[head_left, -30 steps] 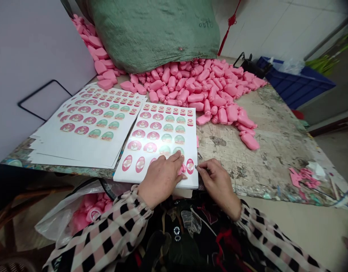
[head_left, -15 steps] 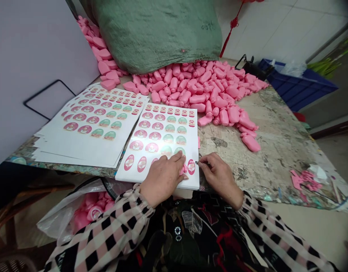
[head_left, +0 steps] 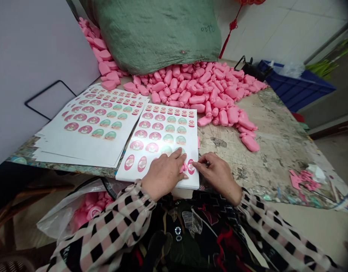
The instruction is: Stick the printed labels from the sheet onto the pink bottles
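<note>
My left hand (head_left: pixel 166 172) lies on the stack of sticker sheets (head_left: pixel 159 178). Its fingers close around a small pink plastic bottle (head_left: pixel 183 167), of which only a bit shows between thumb and fingers. At the sheet's right edge, my right hand (head_left: pixel 216 173) has thumb and forefinger pinched together. Those fingertips touch the right side of an oval pink sticker (head_left: pixel 191 166); whatever they pinch is too small to make out. Rows of pink and green stickers cover the sheet above the left hand.
More sticker sheets (head_left: pixel 83 147) are fanned out on the left. Many pink bottles (head_left: pixel 191 85) spread across the back of the table under a green sack (head_left: pixel 162 34). Pink scraps (head_left: pixel 304 179) lie far right. A blue crate (head_left: pixel 301 87) stands beyond, and a plastic bag (head_left: pixel 57 215) hangs lower left.
My right hand has moved slightly left, from the sheet's edge onto the oval sticker's side. A small dark tip seen earlier at its fingers is now hidden. My left hand stays nearly still.
</note>
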